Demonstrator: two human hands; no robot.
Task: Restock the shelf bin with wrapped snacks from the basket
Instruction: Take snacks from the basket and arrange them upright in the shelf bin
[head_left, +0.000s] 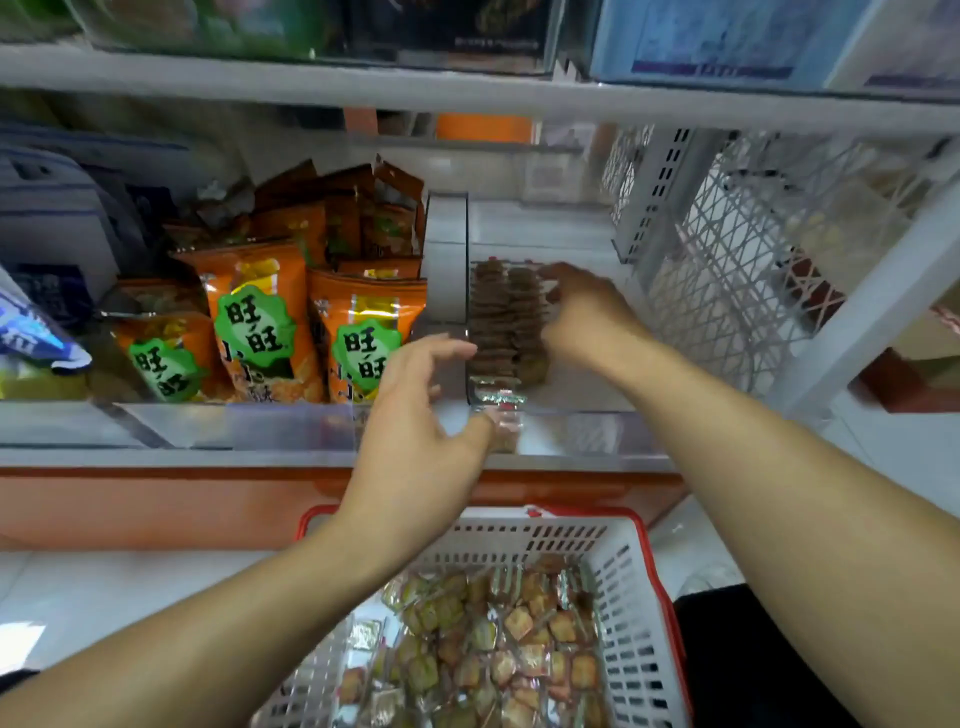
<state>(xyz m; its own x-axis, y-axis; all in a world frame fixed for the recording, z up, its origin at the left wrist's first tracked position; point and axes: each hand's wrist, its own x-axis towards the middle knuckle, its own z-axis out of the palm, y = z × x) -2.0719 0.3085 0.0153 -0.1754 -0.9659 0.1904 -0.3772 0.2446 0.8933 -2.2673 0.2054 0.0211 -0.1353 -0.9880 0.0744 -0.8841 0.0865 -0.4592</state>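
Observation:
A clear shelf bin (582, 431) holds two upright rows of brown wrapped snacks (501, 317). My left hand (421, 415) reaches over the bin's front wall; its loosely spread fingers touch the near left side of the rows and its thumb lies by a silver-wrapped snack (498, 402) at the front. My right hand (582, 306) is deeper in the bin, to the right of the rows, its curled fingertips pinching snacks at the far end of the right row. Below, a white basket with a red rim (639, 613) holds a loose heap of wrapped snacks (498, 654).
Orange snack bags (260, 322) fill the neighbouring bin on the left, past a white divider (444, 260). A white mesh panel (737, 270) closes the shelf on the right. Another shelf board (467, 93) runs overhead. An orange ledge (156, 504) lies under the shelf.

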